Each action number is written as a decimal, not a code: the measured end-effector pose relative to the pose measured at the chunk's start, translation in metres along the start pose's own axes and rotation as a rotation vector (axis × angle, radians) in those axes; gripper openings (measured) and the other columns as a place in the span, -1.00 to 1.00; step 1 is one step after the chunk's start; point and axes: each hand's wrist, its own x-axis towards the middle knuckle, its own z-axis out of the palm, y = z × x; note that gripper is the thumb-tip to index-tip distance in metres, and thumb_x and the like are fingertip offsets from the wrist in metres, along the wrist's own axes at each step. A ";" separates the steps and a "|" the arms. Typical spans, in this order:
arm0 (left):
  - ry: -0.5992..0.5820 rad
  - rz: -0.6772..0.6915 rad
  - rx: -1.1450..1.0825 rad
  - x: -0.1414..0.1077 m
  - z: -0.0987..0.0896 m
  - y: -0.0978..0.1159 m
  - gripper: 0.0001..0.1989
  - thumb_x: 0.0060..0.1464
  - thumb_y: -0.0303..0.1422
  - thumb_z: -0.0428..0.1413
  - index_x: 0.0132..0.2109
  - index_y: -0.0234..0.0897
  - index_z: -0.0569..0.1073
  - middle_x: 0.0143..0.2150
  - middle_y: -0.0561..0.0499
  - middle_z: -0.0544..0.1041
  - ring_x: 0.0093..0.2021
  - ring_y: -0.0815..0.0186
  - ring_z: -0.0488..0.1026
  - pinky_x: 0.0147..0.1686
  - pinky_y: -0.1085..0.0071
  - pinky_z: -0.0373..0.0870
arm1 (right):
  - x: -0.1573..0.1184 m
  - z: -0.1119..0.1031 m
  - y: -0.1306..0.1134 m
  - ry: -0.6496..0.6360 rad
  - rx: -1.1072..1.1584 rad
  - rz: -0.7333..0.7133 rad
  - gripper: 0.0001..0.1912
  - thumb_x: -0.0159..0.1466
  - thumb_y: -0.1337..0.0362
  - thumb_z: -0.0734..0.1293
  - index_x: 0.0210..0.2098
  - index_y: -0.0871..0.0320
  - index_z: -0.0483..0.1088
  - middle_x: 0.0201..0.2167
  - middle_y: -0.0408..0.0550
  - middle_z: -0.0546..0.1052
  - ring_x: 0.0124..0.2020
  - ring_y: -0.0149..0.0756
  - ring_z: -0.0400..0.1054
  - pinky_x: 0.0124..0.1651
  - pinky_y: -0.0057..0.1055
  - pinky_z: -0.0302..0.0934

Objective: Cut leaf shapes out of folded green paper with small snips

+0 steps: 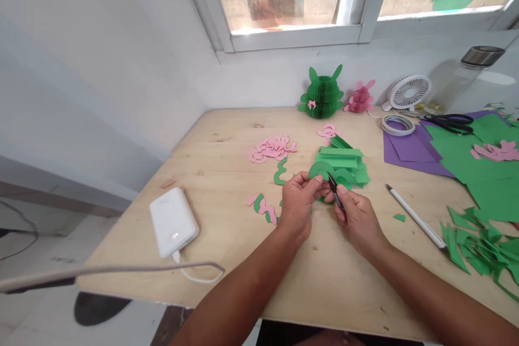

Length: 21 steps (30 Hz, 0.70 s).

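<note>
Head view: two bare hands work over a plywood table [227, 216]. The left hand [298, 208] clenches one green paper arc [320, 170], just in front of the pile of green paper strips [340, 162]. The right hand [357, 221] pinches one black-handled cutter [335, 192] beside the arc. One white power bank [173, 221] lies left of the pile, and one pair of black scissors [448, 123] lies right of it.
</note>
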 end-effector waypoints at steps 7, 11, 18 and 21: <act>-0.007 -0.004 -0.001 0.000 0.000 0.000 -0.79 -0.22 -0.37 0.29 -0.46 -0.32 0.40 -0.52 0.01 0.54 -0.46 0.36 0.51 -0.31 0.42 0.45 | 0.001 -0.001 0.003 -0.002 0.014 -0.002 -0.46 0.12 -0.21 0.30 -0.50 0.21 0.39 -0.80 -0.28 0.16 -0.75 -0.51 -0.08 -0.69 -0.50 -0.22; 0.000 -0.009 0.004 0.000 -0.001 0.000 -0.76 -0.24 -0.34 0.31 -0.46 -0.32 0.40 -0.52 0.00 0.54 -0.45 0.33 0.52 -0.29 0.38 0.45 | 0.000 -0.001 0.001 0.007 0.001 0.014 -0.46 0.11 -0.21 0.30 -0.53 0.19 0.37 -0.81 -0.29 0.14 -0.77 -0.51 -0.10 -0.71 -0.50 -0.25; -0.008 -0.015 -0.002 0.001 -0.001 0.001 -0.75 -0.23 -0.34 0.31 -0.45 -0.32 0.40 -0.53 0.01 0.54 -0.46 0.33 0.52 -0.28 0.38 0.45 | 0.001 0.000 0.002 0.006 0.009 -0.019 -0.48 0.12 -0.20 0.30 -0.53 0.18 0.37 -0.81 -0.29 0.15 -0.76 -0.50 -0.08 -0.70 -0.49 -0.21; -0.014 -0.019 -0.006 0.001 -0.001 0.002 -0.75 -0.23 -0.34 0.31 -0.45 -0.32 0.39 -0.53 0.01 0.53 -0.47 0.34 0.51 -0.28 0.38 0.45 | 0.001 -0.001 0.003 -0.003 0.020 -0.006 -0.47 0.12 -0.20 0.30 -0.52 0.19 0.38 -0.80 -0.29 0.16 -0.76 -0.51 -0.08 -0.70 -0.49 -0.21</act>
